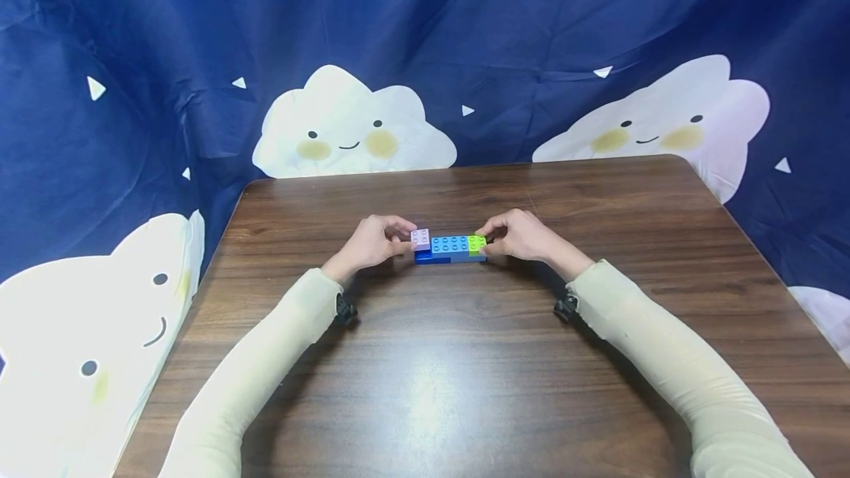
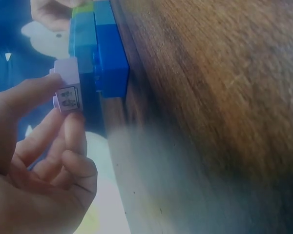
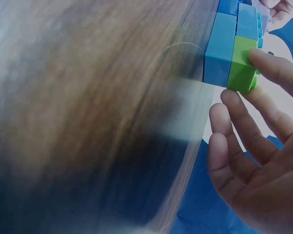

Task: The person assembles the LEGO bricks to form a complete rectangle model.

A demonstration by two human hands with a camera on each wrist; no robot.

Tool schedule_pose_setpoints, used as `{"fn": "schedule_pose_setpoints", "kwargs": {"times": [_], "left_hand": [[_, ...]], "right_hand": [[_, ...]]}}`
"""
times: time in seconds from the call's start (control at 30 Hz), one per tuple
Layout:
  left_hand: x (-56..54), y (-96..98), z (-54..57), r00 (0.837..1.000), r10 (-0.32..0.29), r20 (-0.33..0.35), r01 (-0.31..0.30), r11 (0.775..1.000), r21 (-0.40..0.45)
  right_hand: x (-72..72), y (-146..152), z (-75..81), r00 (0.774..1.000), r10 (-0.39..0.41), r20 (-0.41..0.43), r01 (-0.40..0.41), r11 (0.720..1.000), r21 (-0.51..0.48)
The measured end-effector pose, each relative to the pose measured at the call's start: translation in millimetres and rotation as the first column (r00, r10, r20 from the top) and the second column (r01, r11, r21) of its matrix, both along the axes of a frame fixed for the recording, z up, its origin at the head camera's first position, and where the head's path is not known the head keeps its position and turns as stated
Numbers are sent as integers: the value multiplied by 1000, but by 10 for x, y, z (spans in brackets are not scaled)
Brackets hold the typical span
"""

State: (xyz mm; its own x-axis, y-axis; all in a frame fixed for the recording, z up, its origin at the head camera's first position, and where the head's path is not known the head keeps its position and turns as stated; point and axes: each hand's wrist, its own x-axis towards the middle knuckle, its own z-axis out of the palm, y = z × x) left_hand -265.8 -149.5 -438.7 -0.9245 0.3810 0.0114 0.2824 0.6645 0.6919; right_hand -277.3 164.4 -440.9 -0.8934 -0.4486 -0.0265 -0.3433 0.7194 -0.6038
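Note:
My left hand (image 1: 372,242) pinches a lilac two-by-two toy building brick (image 1: 420,240) between thumb and fingers. A small printed picture shows on one side of that brick (image 2: 68,99) in the left wrist view. It hovers just over the left end of a dark blue brick (image 1: 433,259), with a gap between them. A lighter blue brick (image 1: 468,257) continues the bottom row on the right. On top sit a long light blue brick (image 1: 450,245) and, at the right end, a lime green brick (image 3: 242,68). My right hand (image 1: 521,236) grips the green brick with thumb and finger.
The brown wooden table (image 1: 425,330) extends around the bricks on every side. Behind it hangs a dark blue curtain (image 1: 505,43) with white clouds. A dark device (image 1: 345,310) is strapped at the left wrist, and another (image 1: 566,308) at the right.

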Motion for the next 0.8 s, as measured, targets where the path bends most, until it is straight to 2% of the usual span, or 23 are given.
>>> {"fn": "schedule_pose_setpoints", "kwargs": {"times": [0.4, 0.6, 0.8], "left_hand": [[-3, 27, -59, 1000, -28, 1, 28, 999, -22], [5, 50, -59, 999, -40, -6, 40, 998, -43], [16, 51, -54, 999, -40, 4, 40, 998, -43]], "right_hand": [[-4, 5, -17, 1000, 5, -6, -5, 1000, -4], [-7, 23, -29, 1000, 4, -24, -4, 1000, 16], [-8, 26, -24, 1000, -6, -7, 6, 1000, 14]]}}
